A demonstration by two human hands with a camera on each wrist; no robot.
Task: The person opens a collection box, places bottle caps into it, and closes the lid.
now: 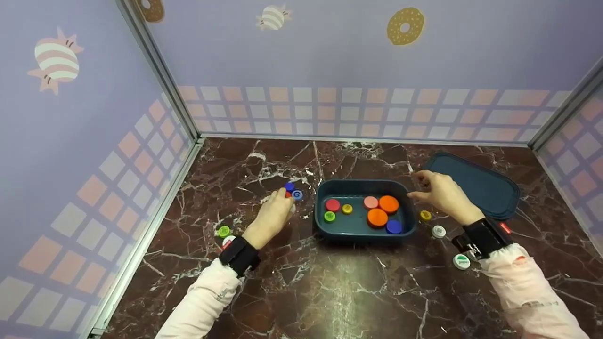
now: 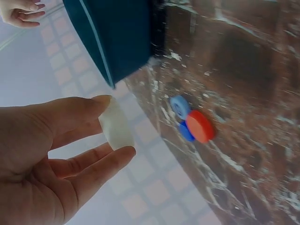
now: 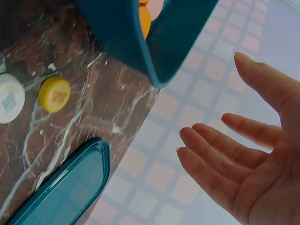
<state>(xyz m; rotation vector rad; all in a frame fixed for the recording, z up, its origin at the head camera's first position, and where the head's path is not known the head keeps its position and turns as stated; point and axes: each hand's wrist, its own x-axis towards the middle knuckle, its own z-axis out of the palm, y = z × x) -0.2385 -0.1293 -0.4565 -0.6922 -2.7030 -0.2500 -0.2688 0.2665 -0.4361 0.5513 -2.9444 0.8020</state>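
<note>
"What took up most of the scene?"

"The lilac walls [image 1: 301, 56], printed with sweets, doughnuts and pink and white squares. They stood around a dark marbled tabletop [image 1: 330, 292] with pale veins."

"What was on it?"

"A deep teal box [image 1: 365, 238] stood near the middle. To its right a flat lid [image 1: 487, 186] of matching colour lay on the stone."

"And the hands?"

"The left hand [image 1: 271, 217] was left of the box, grasping a white cap [image 2: 116, 125] pinched between thumb and fingertips. That cap was outside the box, lifted off the tabletop. The right hand [image 1: 445, 195] was just beside the box's right end, its grip released, the fingers loosely stretched."

"Which caps were in the box?"

"The two orange caps [image 1: 377, 217] were the largest, in the right half. A dark blue cap [image 1: 394, 227] sat in the front right corner, a pink cap [image 1: 371, 202] by the orange pair, a red cap [image 1: 332, 205] on the left. Smaller again were a green cap [image 1: 329, 216] and a yellow cap [image 1: 347, 208], both near the red one."

"And outside?"

"A green-printed cap [image 1: 461, 262] and a grey-marked cap [image 1: 438, 231] lay on the right, with a small yellow one [image 1: 425, 215] closer to the box. Near the left hand, a bright red cap [image 2: 200, 126], a light blue cap [image 1: 297, 194] and a small blue cap [image 1: 289, 187] sat clustered. A lime cap [image 1: 224, 231] lay by the left wrist."
</note>
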